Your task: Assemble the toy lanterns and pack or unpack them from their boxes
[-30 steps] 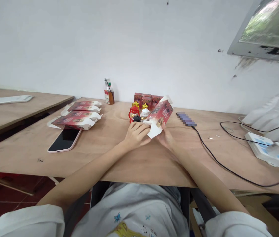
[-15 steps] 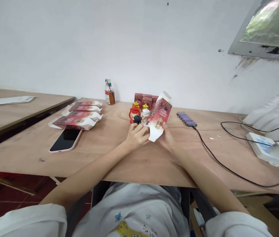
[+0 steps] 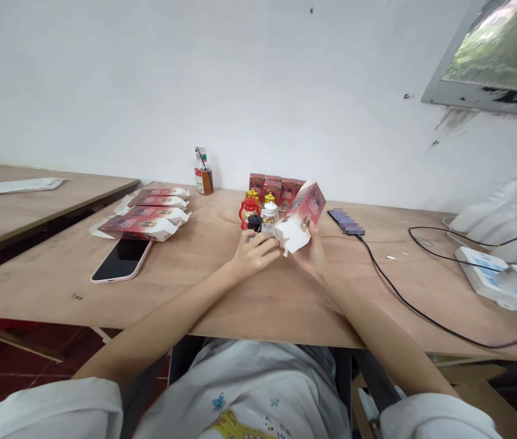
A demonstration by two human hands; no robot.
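My right hand (image 3: 312, 251) grips the side of a red printed carton (image 3: 306, 207), which is tilted with its white open end towards me and to the left. My left hand (image 3: 257, 251) is closed at that end, fingers bent beside the white flap. At its fingertips shows a small pale, round-ended object (image 3: 267, 229); what the fingers hold is mostly hidden. Just beyond stand small lanterns: a black one (image 3: 255, 223), a red one (image 3: 250, 210), a white one (image 3: 270, 212) and gold ones (image 3: 269, 199) behind.
Red cartons (image 3: 271, 190) stand near the wall. Flattened cartons (image 3: 142, 221) lie at left, beside a pink-edged phone (image 3: 121, 261). A bottle of brown liquid (image 3: 204, 181) is at the back. To the right are a cabled phone (image 3: 346, 222), a black cable (image 3: 395, 290) and a white power strip (image 3: 499, 280).
The carton has turned in my right hand, its open end lifting and its top swinging to the right. My left fingers have shifted slightly, and the pale round end shows clearly beside them.
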